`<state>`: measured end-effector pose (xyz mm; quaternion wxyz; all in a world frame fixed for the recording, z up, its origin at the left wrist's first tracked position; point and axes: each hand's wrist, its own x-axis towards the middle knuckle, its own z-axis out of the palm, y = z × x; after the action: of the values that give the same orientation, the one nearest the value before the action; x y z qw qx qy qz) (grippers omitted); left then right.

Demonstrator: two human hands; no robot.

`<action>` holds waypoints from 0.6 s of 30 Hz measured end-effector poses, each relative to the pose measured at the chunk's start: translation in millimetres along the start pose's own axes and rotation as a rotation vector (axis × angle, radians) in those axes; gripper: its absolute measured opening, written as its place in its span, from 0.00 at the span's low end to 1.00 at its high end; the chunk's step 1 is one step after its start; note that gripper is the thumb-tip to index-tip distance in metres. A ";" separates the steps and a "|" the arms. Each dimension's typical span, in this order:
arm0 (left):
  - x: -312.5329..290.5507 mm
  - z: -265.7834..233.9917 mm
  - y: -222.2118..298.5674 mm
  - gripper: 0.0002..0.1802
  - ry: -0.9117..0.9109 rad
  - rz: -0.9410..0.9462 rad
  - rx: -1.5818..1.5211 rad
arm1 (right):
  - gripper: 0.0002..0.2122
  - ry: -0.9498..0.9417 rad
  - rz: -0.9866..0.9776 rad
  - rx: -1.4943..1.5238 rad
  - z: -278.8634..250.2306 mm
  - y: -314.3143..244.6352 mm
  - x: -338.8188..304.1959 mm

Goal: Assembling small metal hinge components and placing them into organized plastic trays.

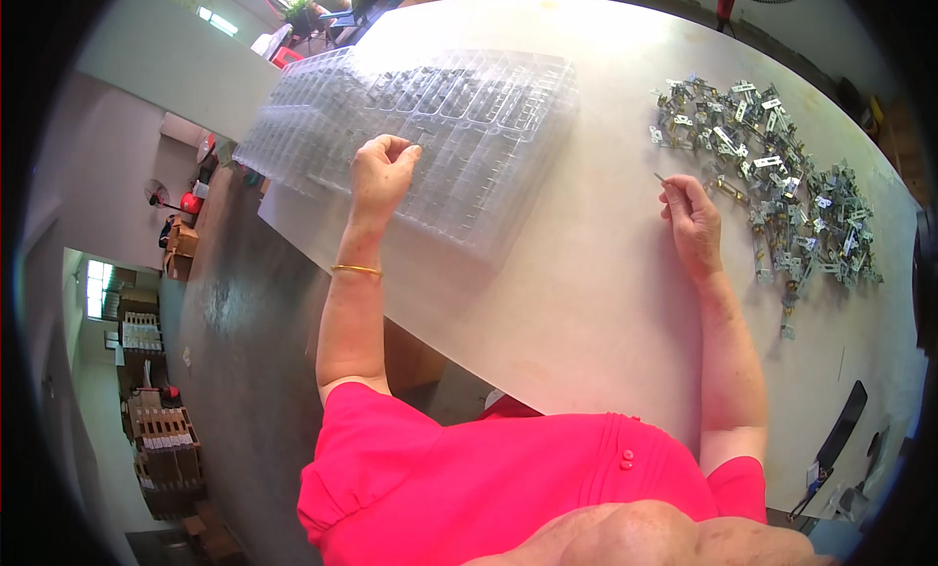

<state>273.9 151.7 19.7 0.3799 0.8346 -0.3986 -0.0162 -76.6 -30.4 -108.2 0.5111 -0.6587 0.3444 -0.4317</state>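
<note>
Clear plastic compartment trays [481, 241] stand stacked on the left part of the pale tabletop [576, 312]. Above them hangs the left hand [383, 178], a gold-coloured bangle [357, 269] round its wrist, thumb and fingertips drawn together; whether anything is pinched there, I cannot tell. Near a loose heap of silvery and brass-coloured metal fittings [796, 219] on the right, the right hand [693, 224] grasps a slim metal piece [660, 177] between thumb and fingers, its tip poking out toward the trays
</note>
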 end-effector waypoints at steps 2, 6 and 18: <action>1.3 0.3 -7.8 0.12 0.001 0.003 0.032 | 0.04 0.000 0.004 -0.005 0.1 0.0 0.0; 1.9 0.4 -7.8 0.12 -0.025 0.010 0.089 | 0.04 0.001 0.006 -0.001 0.4 -0.8 -0.4; 1.7 9.4 3.2 0.13 -0.119 0.006 0.215 | 0.03 0.012 -0.020 0.001 -1.6 3.8 -0.5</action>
<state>269.9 143.4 15.6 0.2639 0.8669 -0.4223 -0.0217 -78.4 -31.6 -111.8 0.5051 -0.6590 0.3408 -0.4409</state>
